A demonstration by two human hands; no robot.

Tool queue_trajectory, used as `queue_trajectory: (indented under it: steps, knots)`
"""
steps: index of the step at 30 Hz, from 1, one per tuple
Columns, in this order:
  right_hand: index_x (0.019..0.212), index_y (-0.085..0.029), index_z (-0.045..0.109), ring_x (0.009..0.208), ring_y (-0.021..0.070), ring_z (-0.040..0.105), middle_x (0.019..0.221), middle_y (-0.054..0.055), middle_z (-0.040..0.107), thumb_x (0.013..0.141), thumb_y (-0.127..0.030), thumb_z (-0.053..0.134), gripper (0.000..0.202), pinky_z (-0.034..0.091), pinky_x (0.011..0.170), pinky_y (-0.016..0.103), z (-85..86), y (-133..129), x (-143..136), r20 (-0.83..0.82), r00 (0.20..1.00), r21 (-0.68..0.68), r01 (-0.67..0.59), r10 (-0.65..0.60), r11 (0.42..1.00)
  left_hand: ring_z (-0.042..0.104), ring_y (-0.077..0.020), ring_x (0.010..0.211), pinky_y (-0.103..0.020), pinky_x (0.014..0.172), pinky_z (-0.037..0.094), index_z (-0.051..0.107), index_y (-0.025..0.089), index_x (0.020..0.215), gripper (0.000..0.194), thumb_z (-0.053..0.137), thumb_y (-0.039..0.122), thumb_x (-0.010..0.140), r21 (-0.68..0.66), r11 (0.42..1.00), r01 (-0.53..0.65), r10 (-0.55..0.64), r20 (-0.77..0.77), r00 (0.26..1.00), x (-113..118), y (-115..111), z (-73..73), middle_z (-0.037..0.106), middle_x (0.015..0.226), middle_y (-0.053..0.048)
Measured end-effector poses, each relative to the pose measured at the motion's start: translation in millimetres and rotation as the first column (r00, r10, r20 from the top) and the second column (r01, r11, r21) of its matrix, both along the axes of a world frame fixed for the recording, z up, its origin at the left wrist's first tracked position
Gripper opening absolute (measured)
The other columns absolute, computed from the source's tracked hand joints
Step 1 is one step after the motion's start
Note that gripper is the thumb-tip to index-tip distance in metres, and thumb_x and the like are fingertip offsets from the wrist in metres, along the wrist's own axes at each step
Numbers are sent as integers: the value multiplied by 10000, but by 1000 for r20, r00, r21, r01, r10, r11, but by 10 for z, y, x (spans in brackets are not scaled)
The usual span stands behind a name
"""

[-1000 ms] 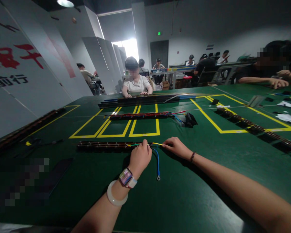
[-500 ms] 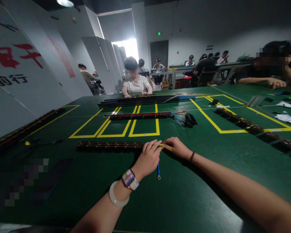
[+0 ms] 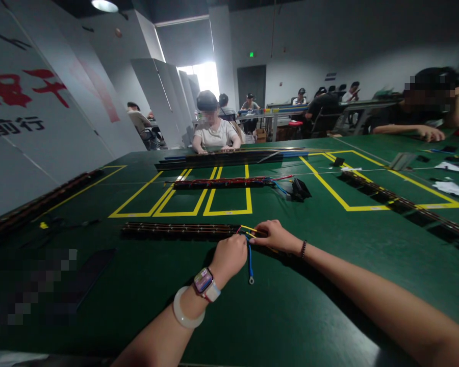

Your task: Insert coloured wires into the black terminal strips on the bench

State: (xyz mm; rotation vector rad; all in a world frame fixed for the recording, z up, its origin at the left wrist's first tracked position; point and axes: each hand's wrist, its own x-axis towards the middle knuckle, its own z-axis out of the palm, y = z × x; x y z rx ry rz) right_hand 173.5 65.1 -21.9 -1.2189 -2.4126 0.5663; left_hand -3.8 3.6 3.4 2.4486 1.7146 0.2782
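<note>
A long dark strip [image 3: 179, 229] with copper-coloured lines lies across the green table in front of me, wires coming out of its right end. My left hand [image 3: 230, 257] is closed at that end, its fingertips curled down and mostly hidden; what they grip does not show. Facing it from the right, my right hand [image 3: 278, 237] has thumb and fingers pinched around thin yellow wires [image 3: 247, 228]. Between the hands a blue wire [image 3: 250, 262] hangs toward me, ending in a metal ring terminal on the table.
Beyond lies another strip [image 3: 220, 183] with red and blue wires and a black piece [image 3: 300, 189]. Long dark bars [image 3: 222, 160] lie before a person opposite. More strips lie at left [image 3: 49, 196] and right [image 3: 401, 201]. Yellow tape [image 3: 227, 212] marks the table. Another person sits at right.
My left hand has drawn back slightly toward me and curled its fingers, uncovering the strip's end and yellow wires. My right hand has shifted slightly left and down.
</note>
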Motion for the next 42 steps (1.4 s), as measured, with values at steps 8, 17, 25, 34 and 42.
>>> queue_trajectory:
  steps: [8,17,25,34,42]
  knots:
    - [707,-162,535,701,151,488,685,-3,561,732,-472,616,321,263,700,265,7,-170,-195,88,990,79,99,-106,992,599,-173,840,-265,733,417,596,179,845,230,366,172,847,-53,997,-63,75,271,960,-2,19,-74,641,886,-76]
    - [730,-164,574,624,103,485,675,-16,569,835,-284,547,162,263,652,229,118,-166,-165,55,998,105,23,-29,994,548,-86,441,-189,416,377,496,131,991,204,415,244,841,-498,862,95,360,734,576,55,117,-258,574,705,-13]
    - [759,-165,603,699,121,498,714,8,558,872,-240,531,153,271,717,248,241,-288,-201,185,983,243,-48,3,969,589,-109,533,-178,419,350,455,136,993,348,432,458,865,-589,698,408,545,806,232,106,39,-193,594,692,-34]
    - [901,-121,604,792,204,461,822,78,546,864,-206,498,140,296,786,343,251,-415,-265,430,902,494,-205,-33,845,532,-89,509,-186,445,313,466,141,827,354,370,477,889,-587,706,397,581,800,150,131,68,-257,546,608,-2]
    - [821,-125,619,763,208,451,787,96,543,866,-183,458,177,303,715,346,397,-566,-277,488,873,505,-264,-19,822,437,-44,449,-175,461,303,443,143,699,309,492,404,856,-620,685,381,652,756,58,111,90,-295,473,549,43]
